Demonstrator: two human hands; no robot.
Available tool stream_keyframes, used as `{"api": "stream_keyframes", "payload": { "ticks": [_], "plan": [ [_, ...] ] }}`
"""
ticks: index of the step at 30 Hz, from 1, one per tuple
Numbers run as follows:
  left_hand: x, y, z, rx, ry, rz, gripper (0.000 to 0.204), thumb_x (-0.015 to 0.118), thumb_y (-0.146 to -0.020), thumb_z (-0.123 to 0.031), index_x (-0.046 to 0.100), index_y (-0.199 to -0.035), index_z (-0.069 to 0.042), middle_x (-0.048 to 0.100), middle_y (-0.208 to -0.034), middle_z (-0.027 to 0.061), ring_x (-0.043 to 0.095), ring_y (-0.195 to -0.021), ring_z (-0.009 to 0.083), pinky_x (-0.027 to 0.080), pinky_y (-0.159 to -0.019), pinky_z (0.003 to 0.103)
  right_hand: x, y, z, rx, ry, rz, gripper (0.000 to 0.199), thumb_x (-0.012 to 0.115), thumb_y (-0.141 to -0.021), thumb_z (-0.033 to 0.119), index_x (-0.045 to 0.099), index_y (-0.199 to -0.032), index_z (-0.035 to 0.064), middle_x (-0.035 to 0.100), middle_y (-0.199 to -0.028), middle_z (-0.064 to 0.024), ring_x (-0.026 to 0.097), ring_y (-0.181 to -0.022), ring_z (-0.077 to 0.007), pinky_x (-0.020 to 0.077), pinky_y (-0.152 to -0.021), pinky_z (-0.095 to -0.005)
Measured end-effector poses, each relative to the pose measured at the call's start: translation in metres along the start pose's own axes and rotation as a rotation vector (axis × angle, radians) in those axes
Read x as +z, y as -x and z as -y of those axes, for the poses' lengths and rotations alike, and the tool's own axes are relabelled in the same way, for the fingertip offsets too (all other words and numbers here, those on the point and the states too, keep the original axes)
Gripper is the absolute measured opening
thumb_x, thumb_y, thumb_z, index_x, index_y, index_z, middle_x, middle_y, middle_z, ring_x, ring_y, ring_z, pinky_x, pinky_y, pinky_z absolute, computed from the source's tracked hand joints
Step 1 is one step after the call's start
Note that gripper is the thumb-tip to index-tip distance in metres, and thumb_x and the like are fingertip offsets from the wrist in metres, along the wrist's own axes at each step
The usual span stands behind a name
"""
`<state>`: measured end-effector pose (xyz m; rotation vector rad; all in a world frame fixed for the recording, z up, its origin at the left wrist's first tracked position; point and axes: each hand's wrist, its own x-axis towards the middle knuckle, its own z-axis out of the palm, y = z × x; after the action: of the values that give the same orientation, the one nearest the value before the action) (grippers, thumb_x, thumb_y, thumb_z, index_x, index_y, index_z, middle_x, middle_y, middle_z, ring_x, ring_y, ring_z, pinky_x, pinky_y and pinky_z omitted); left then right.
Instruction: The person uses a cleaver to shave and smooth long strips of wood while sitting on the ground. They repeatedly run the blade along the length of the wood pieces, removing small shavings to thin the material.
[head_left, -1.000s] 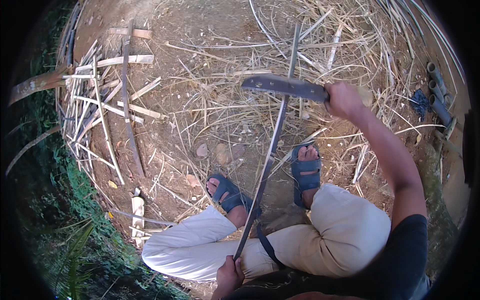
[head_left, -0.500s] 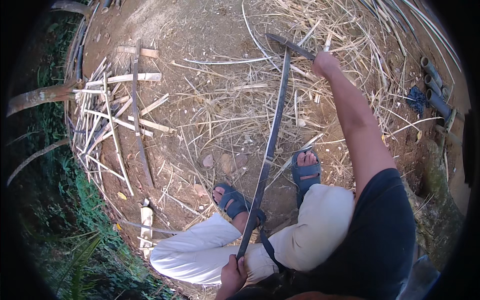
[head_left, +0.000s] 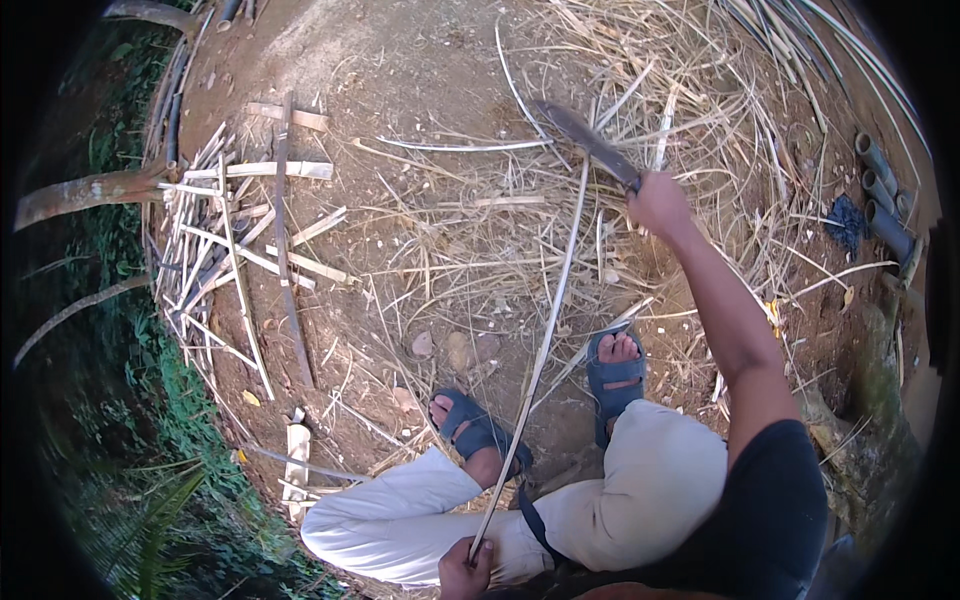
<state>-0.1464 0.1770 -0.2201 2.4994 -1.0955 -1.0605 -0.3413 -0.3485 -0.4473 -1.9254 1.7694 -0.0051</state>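
My left hand is closed round the near end of a long split bamboo strip, low by my lap. From there the strip slants up and away between my sandalled feet, its narrow pale edge facing up. My right hand grips the handle of a large machete-like knife at the far end of my outstretched arm. The dark blade points to the upper left and crosses the strip near its far end; whether it touches cannot be told. My fingers hide most of the knife's handle.
Pale fibre shavings litter the ground ahead. A heap of split sticks lies left, beside a long dark strip. Bamboo tubes and a dark blue bundle sit at right, above a tree trunk. Green plants border the left.
The bamboo strip has turned from its broad dark face to its narrow pale edge. My right hand and knife have come nearer, and the blade now shows more of its flat side.
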Motion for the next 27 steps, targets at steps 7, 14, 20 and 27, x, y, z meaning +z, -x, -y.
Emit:
{"api": "stream_keyframes", "payload": {
  "ticks": [7, 14, 20, 27],
  "plan": [
    [-0.006, 0.002, 0.006, -0.178, -0.109, -0.022, 0.02, 0.066, -0.089, -0.018, 0.06, -0.079, -0.002, 0.058, -0.058, 0.012, 0.057, -0.051, 0.0254, 0.045, -0.052, 0.038, 0.005, 0.156, 0.021, -0.601, -0.046, 0.156, 0.027, 0.067, -0.075, 0.02, 0.057, -0.094, 0.0036, 0.066, -0.082, -0.0173, 0.067, -0.074, -0.0341, 0.0543, -0.069, -0.0434],
    [0.007, -0.035, -0.019, 0.069, -0.205, -0.237, 0.021, 0.068, -0.086, -0.018, 0.056, -0.088, -0.001, 0.061, -0.069, 0.0193, 0.061, -0.064, 0.0407, 0.047, -0.058, 0.047, 0.002, 0.216, 0.032, -0.973, -0.127, 0.211, 0.033, 0.072, -0.068, 0.023, 0.054, -0.089, 0.0044, 0.062, -0.078, -0.0129, 0.066, -0.073, -0.0326, 0.0533, -0.068, -0.0431],
    [0.032, -0.073, -0.036, 0.02, -0.107, -0.196, 0.019, 0.068, -0.084, -0.016, 0.056, -0.086, -0.001, 0.061, -0.069, 0.0211, 0.062, -0.064, 0.0413, 0.048, -0.059, 0.047, 0.018, 0.2, 0.027, -0.904, 0.043, 0.22, 0.027, 0.068, -0.07, 0.021, 0.055, -0.089, 0.0052, 0.065, -0.076, -0.0148, 0.067, -0.069, -0.0331, 0.0535, -0.064, -0.0446],
    [0.034, -0.07, -0.024, -0.043, -0.21, -0.124, 0.021, 0.064, -0.087, -0.017, 0.054, -0.087, 0.0, 0.06, -0.068, 0.0249, 0.061, -0.066, 0.0452, 0.046, -0.06, 0.051, 0.003, 0.118, -0.011, -0.368, 0.109, 0.204, 0.026, 0.066, -0.075, 0.021, 0.059, -0.096, 0.005, 0.069, -0.084, -0.0182, 0.069, -0.075, -0.0352, 0.0558, -0.066, -0.044]
  ]
}}
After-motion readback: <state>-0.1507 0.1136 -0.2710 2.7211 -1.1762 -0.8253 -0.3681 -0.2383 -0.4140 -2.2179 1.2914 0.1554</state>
